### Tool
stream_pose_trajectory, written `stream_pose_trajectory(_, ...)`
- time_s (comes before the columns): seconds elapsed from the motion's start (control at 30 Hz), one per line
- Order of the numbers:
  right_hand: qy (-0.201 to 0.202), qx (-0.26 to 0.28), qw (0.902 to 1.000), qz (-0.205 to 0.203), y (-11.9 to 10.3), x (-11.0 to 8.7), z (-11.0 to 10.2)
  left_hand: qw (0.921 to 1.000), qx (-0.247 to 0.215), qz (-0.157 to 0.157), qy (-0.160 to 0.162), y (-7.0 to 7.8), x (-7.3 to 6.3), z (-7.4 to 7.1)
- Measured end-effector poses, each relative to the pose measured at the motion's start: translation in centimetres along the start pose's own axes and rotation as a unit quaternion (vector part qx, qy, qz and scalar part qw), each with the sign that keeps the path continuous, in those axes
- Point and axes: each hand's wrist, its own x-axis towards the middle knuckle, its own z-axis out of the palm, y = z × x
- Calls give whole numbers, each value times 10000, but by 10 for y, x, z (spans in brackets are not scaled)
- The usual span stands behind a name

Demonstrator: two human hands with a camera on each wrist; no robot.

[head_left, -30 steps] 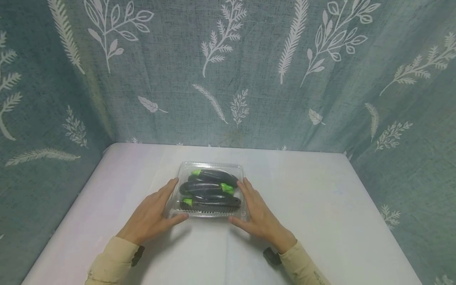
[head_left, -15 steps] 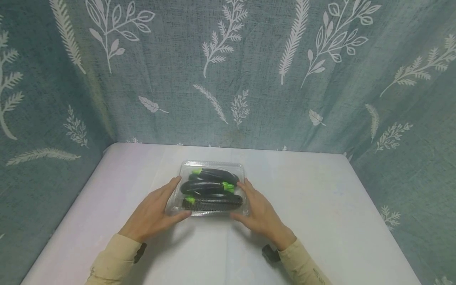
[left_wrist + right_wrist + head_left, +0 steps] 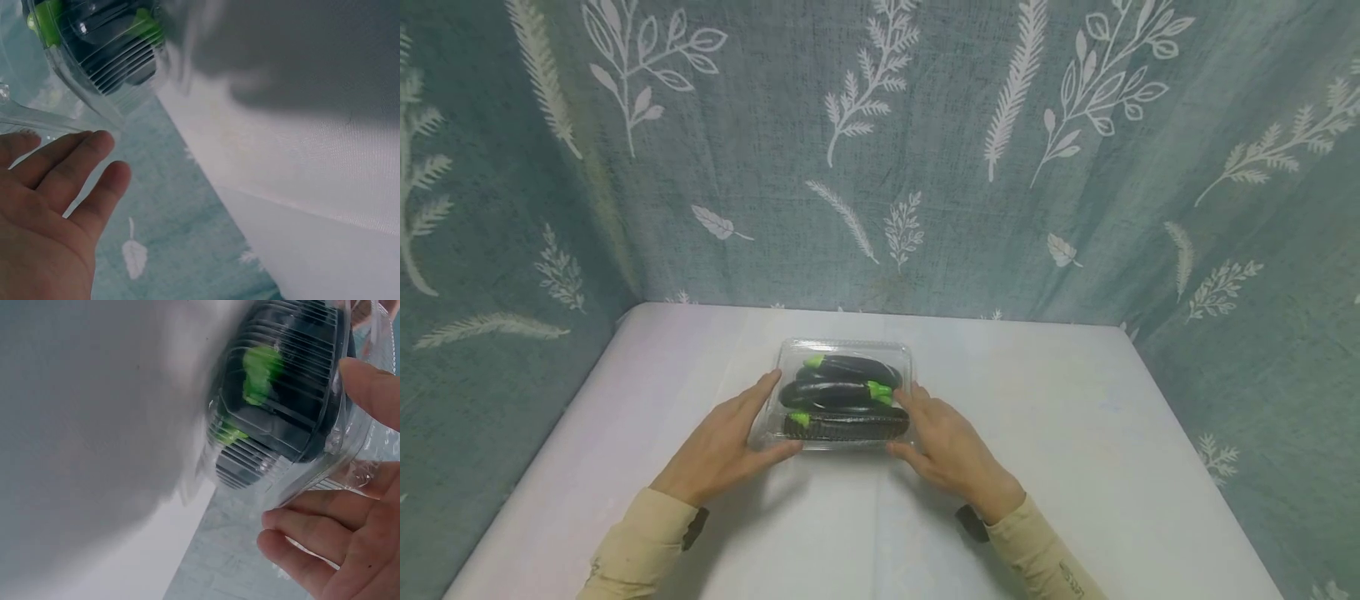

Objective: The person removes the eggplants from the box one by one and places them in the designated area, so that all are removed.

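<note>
A clear plastic clamshell container (image 3: 848, 344) sits near the middle of the table, its lid down. Inside lie several dark eggplants (image 3: 835, 395) with bright green caps. My left hand (image 3: 718, 450) holds its left side, thumb by the front corner and fingers along the edge; in the left wrist view the fingertips (image 3: 100, 144) meet the container's rim. On the other side my right hand (image 3: 951, 450) grips the right edge. The right wrist view shows its thumb (image 3: 369, 387) over the rim and the other fingers on the far side of the ribbed wall (image 3: 281, 425).
A white cloth covers the table (image 3: 1037, 400). Behind it and at both sides hangs a blue-green curtain (image 3: 760, 150) with white leaf prints. Tan sleeves (image 3: 643, 533) cover both forearms, and a dark wrist device (image 3: 972, 523) shows at the right wrist.
Eggplants and the container's front edge have shifted very slightly in the head view. The right hand's fingertips have slid a little inward at the right edge. Both hands stay at the container.
</note>
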Motion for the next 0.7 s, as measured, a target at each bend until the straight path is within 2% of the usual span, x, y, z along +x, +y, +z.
stream_pose_trajectory(0.27, -465, -575, 9973, -45, -3, 2, -3, 9998, -102, -156, -107, -2, 0, 0)
stream_pose_trajectory(0.53, -617, -974, 9933, -70, -3, 4, -4, 9997, -67, -177, -166, -3, 1, -2)
stream_pose_trajectory(0.7, -538, -1381, 9885, -304, -3, 4, -3, 9998, -63, -125, -159, -4, 2, -3)
